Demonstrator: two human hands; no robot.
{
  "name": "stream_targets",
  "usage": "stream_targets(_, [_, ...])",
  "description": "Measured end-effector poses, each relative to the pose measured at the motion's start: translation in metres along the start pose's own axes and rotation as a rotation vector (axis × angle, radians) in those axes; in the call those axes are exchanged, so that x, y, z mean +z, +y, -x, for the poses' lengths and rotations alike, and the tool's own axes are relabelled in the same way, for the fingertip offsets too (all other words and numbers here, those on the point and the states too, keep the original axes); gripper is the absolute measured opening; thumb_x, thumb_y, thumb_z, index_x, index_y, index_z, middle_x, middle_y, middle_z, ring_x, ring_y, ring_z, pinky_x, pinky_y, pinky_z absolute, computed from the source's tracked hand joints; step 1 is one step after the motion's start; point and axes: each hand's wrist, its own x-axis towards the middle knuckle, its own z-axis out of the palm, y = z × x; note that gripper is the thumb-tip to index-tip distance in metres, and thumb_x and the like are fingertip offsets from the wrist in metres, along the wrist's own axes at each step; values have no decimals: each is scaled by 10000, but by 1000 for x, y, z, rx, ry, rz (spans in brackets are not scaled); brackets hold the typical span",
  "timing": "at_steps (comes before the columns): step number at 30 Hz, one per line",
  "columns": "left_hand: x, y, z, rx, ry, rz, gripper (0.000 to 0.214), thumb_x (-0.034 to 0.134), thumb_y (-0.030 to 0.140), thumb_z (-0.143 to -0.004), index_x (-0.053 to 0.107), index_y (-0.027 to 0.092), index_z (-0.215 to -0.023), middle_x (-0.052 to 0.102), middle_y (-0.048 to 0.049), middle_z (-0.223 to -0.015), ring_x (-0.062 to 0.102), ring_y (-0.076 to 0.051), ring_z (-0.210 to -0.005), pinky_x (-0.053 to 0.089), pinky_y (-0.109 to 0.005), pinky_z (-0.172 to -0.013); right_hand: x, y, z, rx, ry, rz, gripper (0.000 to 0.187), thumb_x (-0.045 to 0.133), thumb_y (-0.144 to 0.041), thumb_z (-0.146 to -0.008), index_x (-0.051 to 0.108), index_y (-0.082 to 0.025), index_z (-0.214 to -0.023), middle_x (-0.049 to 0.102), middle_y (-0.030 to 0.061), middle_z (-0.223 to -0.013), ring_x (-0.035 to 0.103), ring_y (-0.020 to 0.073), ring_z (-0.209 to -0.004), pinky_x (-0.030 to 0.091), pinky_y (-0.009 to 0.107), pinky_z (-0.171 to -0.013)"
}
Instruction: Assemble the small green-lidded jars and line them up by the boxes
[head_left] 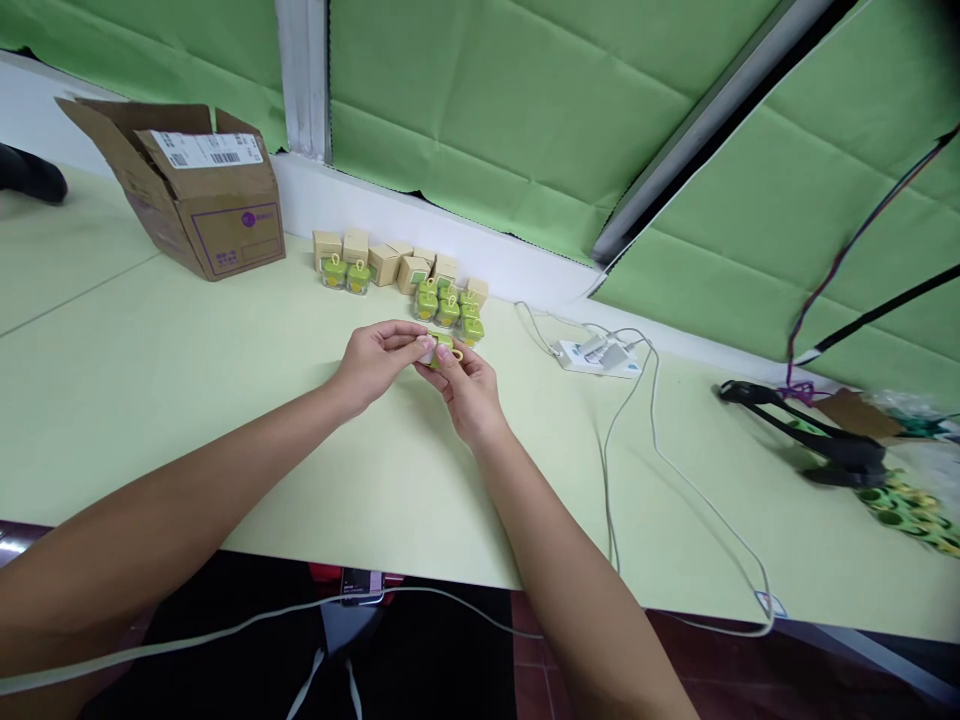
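Both of my hands meet over the table around a small green-lidded jar (444, 343) with a pale loop at its right side. My left hand (377, 365) pinches its left part with thumb and fingers. From the right, my right hand (471, 392) grips it, the thumb lying on the green part. Fingers cover much of the jar. Just beyond my hands stand several similar clear jars with green lids and loops (448, 310). Two more such jars (346, 275) are farther left, in front of small brown cardboard boxes (384, 264).
A large open carton (225, 220) stands at the back left. Right of my hands lies a white power strip (598, 357), its cable looping over the table's front edge. A black device (817, 440) and green-yellow pieces (911, 510) are at far right. A phone (363, 584) is below the edge.
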Motion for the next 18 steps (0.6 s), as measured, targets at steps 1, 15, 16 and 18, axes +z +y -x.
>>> stream_targets(1, [0,0,0,7,-3,-2,454,955,425,-646,799,155,-976,810,-91,-975,746,-239,-968,585,-411,-969,0,0,0,0,-9,-7,453,929,-506,-670,771,-215,-979,746,4,-965,731,166,-934,612,428,-1055])
stream_targets(15, [-1,0,2,48,9,-111,481,950,497,-621,849,189,-978,811,-99,-1115,726,-317,-1137,555,-480,-1076,-2,3,1,-23,-20,35,422,912,-487,-697,786,-237,-1013,745,-6,-988,720,161,-941,610,435,-1054])
stream_targets(16, [-1,0,2,50,14,-110,479,947,501,-622,849,191,-973,811,-97,-1113,725,-319,-1138,556,-481,-1073,-2,3,2,-28,-19,43,426,910,-491,-698,784,-237,-1016,747,-5,-994,720,163,-947,608,436,-1056])
stream_targets(18, [-1,-2,2,57,20,-105,479,943,504,-627,847,187,-973,810,-99,-1115,726,-316,-1133,558,-474,-1066,-2,3,2,-33,-15,53,442,909,-499,-697,782,-238,-1029,752,1,-1010,720,169,-968,605,438,-1062])
